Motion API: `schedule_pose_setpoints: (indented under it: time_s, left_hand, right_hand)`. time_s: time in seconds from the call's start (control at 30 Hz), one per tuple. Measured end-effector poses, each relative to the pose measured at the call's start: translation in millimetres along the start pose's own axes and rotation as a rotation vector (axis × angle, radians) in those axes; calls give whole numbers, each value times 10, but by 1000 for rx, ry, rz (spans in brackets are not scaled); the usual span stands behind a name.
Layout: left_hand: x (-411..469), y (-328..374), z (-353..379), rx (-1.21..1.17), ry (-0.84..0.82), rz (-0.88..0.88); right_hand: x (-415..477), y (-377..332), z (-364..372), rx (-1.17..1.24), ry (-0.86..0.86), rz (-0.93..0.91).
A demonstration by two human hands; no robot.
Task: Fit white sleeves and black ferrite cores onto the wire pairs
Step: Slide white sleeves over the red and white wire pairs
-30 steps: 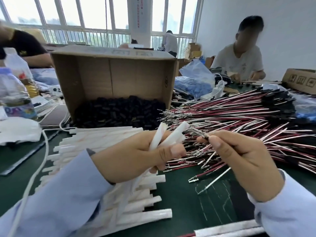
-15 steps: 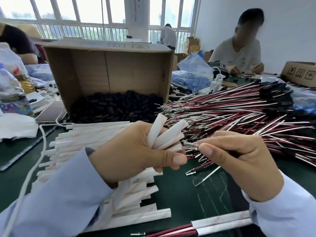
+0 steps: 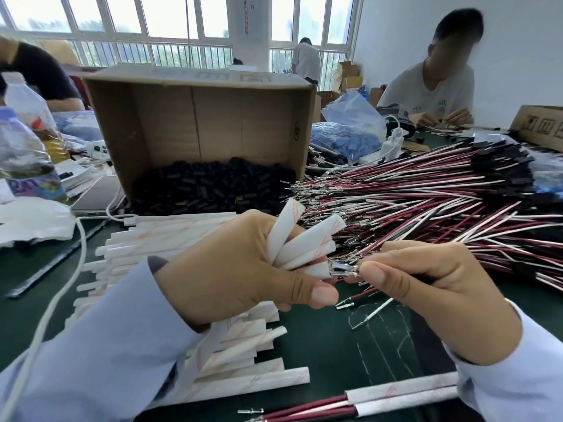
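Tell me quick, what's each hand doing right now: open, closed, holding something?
Left hand: closed, gripping a bunch of white sleeves.
Right hand: closed, pinching wire terminals at the lowest sleeve's mouth.

Plastic bottle (image 3: 26,153) far left, blue-filled bag (image 3: 350,132) right.

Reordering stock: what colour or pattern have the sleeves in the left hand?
The sleeves are white with faint red markings; head view.
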State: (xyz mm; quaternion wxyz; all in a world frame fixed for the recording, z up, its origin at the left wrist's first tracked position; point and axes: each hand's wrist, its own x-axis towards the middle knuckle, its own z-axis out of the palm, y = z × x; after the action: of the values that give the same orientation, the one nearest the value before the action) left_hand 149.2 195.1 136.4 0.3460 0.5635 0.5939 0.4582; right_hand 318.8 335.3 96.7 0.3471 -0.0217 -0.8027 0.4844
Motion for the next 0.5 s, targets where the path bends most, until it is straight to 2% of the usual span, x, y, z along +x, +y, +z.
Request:
schedule_pose_setpoints:
  time_s: [0.17,0.4,0.5]
  left_hand:
    - [-17,14,4,32,-29,9]
    - [-22,17,14,97,75,-28]
    - [-33,31,0,117,83,-24]
  right_hand:
    - [11,18,-12,7,-48,16]
    - [-18,-17,40,-238,77,-175]
    - [-30,-60,47,-281,69,-227]
